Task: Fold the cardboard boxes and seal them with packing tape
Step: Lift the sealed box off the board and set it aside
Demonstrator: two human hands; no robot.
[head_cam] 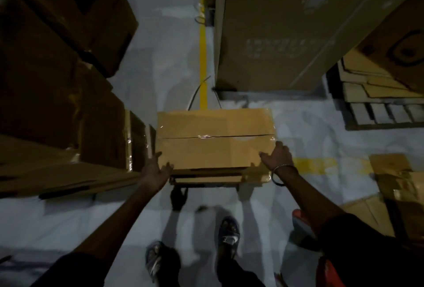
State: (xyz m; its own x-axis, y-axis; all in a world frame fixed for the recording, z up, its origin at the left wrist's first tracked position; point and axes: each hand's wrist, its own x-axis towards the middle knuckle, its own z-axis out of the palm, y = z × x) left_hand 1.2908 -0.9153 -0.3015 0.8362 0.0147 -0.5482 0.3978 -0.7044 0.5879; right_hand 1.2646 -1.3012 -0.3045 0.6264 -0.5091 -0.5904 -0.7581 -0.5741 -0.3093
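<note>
A closed brown cardboard box [213,140] sits in the middle of the view, its top seam covered with clear packing tape. It rests on a low frame or second flat box just above the grey floor. My left hand [156,167] reaches to the box's near left corner with fingers spread and straight. My right hand [278,156], a metal bangle on its wrist, lies against the box's near right edge with the fingers over the side. No tape roll shows in the view.
Tall stacks of dark cardboard boxes [57,80] fill the left side. A large carton [286,30] stands behind on the right, with flattened cardboard sheets [376,85] and a pallet beside it. More flat cardboard [394,181] lies at right. A yellow floor line [203,57] runs ahead. My feet stand below.
</note>
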